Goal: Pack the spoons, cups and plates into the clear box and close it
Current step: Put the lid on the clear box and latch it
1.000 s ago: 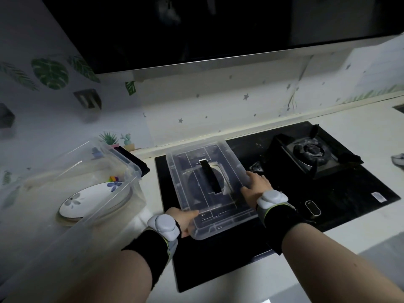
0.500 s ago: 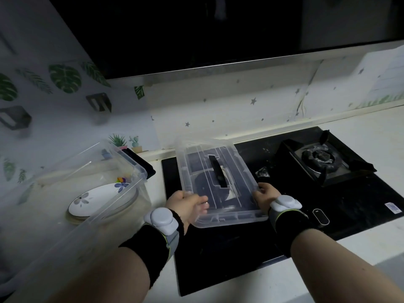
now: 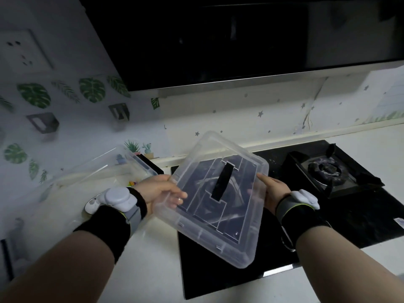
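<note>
At far left on the white counter [image 3: 153,270], the clear box [image 3: 140,162] stands open; a plate [image 3: 91,207] shows partly beside the left wrist. The left hand [image 3: 159,191] grips the left edge of the clear lid [image 3: 247,215], thumb on top. The lid, with a black handle [image 3: 223,182], is held tilted above the black cooktop [image 3: 218,274], apart from the box. The right hand [image 3: 273,193] grips its right edge. A gas burner [image 3: 325,169] sits further right.

Clear lid [image 3: 251,217], black handle [image 3: 222,184]; black hob [image 3: 218,278]; wall [image 3: 65,119] green-leaf patterned.
</note>
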`<state>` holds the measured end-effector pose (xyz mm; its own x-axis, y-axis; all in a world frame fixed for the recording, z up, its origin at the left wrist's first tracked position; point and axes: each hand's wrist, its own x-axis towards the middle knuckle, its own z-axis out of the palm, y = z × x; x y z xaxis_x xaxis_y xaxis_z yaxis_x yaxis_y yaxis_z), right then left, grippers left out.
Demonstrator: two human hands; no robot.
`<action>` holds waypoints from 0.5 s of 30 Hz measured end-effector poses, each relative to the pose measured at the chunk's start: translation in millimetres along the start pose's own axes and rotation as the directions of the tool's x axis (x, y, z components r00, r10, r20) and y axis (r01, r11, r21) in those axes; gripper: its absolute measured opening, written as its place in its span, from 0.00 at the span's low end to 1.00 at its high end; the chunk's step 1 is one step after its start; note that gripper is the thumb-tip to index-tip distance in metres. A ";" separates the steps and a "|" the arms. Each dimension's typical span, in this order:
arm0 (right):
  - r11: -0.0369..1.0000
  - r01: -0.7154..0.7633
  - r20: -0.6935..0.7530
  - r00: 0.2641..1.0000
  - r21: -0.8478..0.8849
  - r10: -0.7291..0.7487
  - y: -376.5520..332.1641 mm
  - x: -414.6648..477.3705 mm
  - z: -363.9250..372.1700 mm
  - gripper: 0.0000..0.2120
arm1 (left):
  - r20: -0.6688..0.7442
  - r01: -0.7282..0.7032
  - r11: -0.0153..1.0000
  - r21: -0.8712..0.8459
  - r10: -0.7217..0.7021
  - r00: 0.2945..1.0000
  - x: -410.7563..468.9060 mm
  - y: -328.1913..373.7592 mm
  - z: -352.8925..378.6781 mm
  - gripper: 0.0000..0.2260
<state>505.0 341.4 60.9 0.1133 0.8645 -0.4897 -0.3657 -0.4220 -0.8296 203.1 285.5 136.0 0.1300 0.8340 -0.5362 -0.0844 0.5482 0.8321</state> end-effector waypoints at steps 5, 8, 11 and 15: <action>1.000 -0.013 -0.013 1.000 0.014 0.013 5.9 -12.6 29.8 0.03 | -0.006 0.014 0.985 -0.170 -0.015 1.000 -21.0 11.6 -22.4 0.05; 0.998 -0.002 -0.024 1.000 0.062 0.003 8.6 -18.3 49.3 0.05 | -0.088 -0.049 0.943 -0.328 0.021 0.996 -30.8 9.4 -36.8 0.18; 0.994 0.001 -0.018 1.000 0.109 0.001 11.6 -23.5 68.7 0.04 | -0.155 -0.144 0.843 -0.518 0.073 0.985 -42.5 2.7 -47.0 0.21; 0.998 -0.002 0.017 1.000 0.070 0.000 14.7 -33.5 85.7 0.03 | -0.345 -0.262 0.761 -0.594 0.053 0.937 -50.5 -11.2 -63.1 0.19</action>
<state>416.6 329.6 88.1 0.0975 0.8689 -0.4853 -0.4297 -0.4031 -0.8080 135.2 241.2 144.8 -0.2237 0.8324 -0.5070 -0.6849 0.2359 0.6894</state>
